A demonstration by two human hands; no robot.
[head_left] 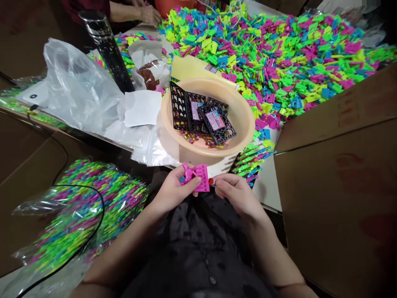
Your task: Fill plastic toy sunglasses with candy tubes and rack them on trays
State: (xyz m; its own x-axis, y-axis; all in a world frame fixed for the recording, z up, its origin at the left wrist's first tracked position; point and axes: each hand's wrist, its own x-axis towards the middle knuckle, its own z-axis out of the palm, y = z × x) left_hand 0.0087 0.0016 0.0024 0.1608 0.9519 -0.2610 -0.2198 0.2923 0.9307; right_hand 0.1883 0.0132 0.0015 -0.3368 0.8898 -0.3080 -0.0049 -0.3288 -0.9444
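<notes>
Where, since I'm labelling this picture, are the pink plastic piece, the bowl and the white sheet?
Pink plastic piece [204, 175], head view: its flat face.
Bowl [241, 115], head view: its inner wall.
White sheet [143, 108], head view: its middle.

Showing: one ribbed pink plastic piece [203, 177]; one round peach plastic basin [249, 124], holding at least three black lattice plastic trays [216, 121].
</notes>
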